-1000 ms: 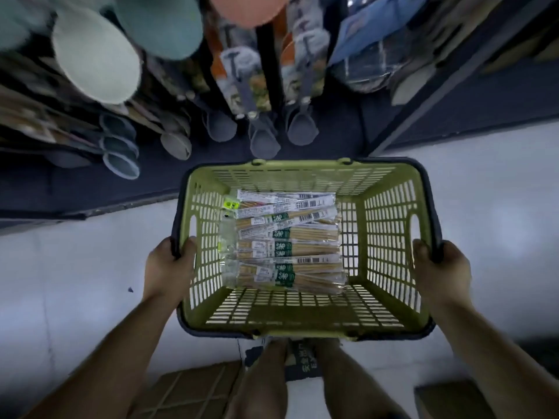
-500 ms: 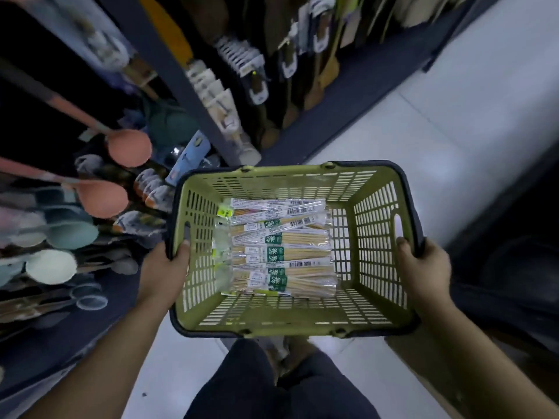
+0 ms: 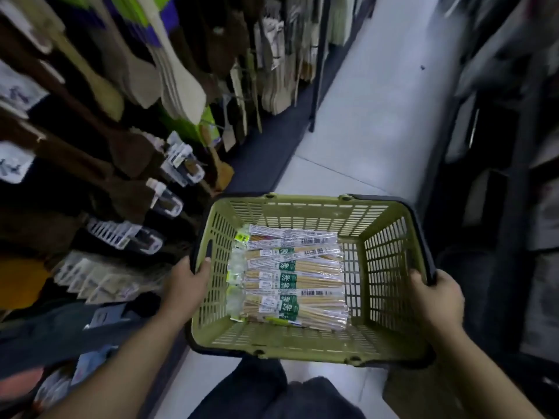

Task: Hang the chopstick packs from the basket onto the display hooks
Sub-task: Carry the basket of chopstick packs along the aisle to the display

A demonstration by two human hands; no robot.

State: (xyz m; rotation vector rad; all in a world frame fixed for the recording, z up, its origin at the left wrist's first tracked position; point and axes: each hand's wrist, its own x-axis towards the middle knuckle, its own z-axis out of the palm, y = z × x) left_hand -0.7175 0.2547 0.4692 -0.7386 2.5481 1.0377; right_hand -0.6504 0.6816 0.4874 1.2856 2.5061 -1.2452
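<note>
While the left hand (image 3: 189, 276) and right hand (image 3: 435, 297) grip the sides of the green plastic basket (image 3: 302, 204), the clear packs of wooden chopsticks (image 3: 287, 279) lie inside it, likely light and slippery, best pinched by their end tabs.

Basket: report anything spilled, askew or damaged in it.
Nothing stands out. The packs lie flat in a rough stack toward the basket's left side, the top few slightly fanned. The left hand and right hand grip its rim.
</note>
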